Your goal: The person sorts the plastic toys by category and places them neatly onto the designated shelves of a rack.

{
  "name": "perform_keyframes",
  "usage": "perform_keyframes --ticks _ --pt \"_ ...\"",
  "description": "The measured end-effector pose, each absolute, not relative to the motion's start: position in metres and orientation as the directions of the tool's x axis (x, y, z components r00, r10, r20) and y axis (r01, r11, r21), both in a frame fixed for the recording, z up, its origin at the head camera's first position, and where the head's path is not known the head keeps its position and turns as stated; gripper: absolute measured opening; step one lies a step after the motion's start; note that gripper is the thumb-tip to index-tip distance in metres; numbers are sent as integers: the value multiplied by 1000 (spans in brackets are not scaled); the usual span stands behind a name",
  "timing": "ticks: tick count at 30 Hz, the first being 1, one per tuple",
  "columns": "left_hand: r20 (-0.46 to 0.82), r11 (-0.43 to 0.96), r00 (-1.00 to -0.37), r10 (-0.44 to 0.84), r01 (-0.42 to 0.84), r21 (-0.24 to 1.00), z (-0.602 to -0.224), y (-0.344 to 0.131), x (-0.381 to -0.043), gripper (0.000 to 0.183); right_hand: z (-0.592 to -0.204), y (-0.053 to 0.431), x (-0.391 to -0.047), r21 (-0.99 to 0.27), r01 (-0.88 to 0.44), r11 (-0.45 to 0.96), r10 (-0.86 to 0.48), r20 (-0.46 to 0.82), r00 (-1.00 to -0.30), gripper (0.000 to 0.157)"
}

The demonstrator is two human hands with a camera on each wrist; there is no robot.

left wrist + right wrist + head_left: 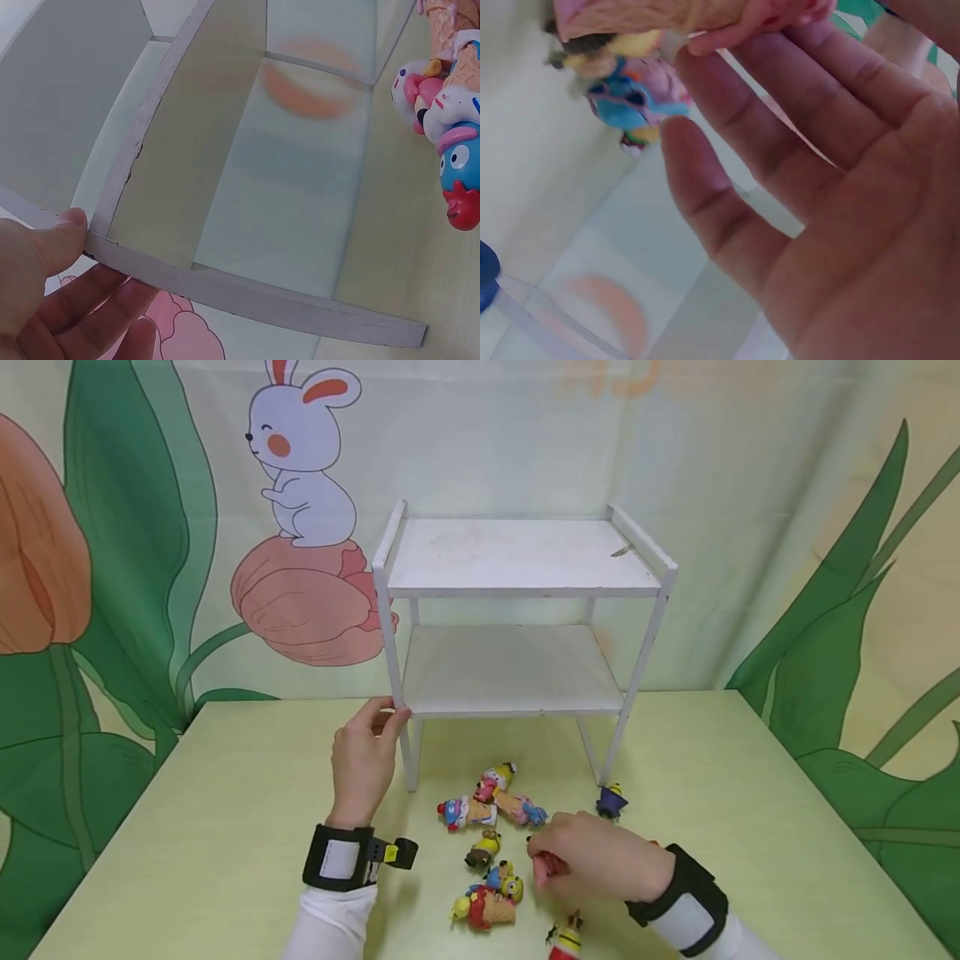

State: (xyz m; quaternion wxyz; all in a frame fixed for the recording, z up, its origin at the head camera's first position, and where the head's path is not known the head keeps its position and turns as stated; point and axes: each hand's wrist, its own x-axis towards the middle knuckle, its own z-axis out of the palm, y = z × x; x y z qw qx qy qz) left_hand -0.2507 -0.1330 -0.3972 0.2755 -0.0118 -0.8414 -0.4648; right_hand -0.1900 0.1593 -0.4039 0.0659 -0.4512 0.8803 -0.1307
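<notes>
My left hand (365, 766) grips the front left leg of a white two-tier shelf (510, 703), thumb on its inner side. In the left wrist view, the thumb (64, 240) presses where the lower board joins the leg. My right hand (603, 858) holds a pink ice-cream-cone figurine (548, 867) low over the table, right of the toy group. In the right wrist view, fingertips lie against the waffle cone (652, 16); its top is cut off there. Nearby lie a blue-headed cone figurine (467, 812) and a red-and-yellow cone figurine (483, 908).
More small figurines lie in front of the shelf: a brown-and-yellow one (483, 849), a yellow one with goggles (507, 882), a red-and-yellow one (565, 937) near the front. A dark blue one (611, 801) stands by the right leg. Both shelf boards (517, 556) bear no toys.
</notes>
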Motion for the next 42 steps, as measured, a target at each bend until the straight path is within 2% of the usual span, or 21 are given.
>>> perform_keyframes --ticks 4,9,18,24,34,42 --pt "469 569 -851 -237 270 777 -397 -133 -250 26 -392 163 -193 -290 -764 576 -787 55 -615 15" --pt "461 573 -850 -253 252 780 -397 -135 -250 25 -371 162 -196 -320 -750 578 -745 168 -646 15" --pt "450 561 -855 -260 245 790 -397 -136 -250 21 -341 144 -205 -314 -783 537 -687 377 -622 27" --pt "445 557 -855 -265 241 795 -397 -136 -250 21 -329 130 -212 -356 -781 513 -621 474 -624 24" --pt "443 567 -856 -265 233 790 -397 -135 -250 21 -322 108 -228 -468 -710 526 -461 544 -701 26" --pt "459 568 -852 -250 255 783 -399 -132 -252 21 -321 97 -242 -594 -622 510 -285 566 -774 25"
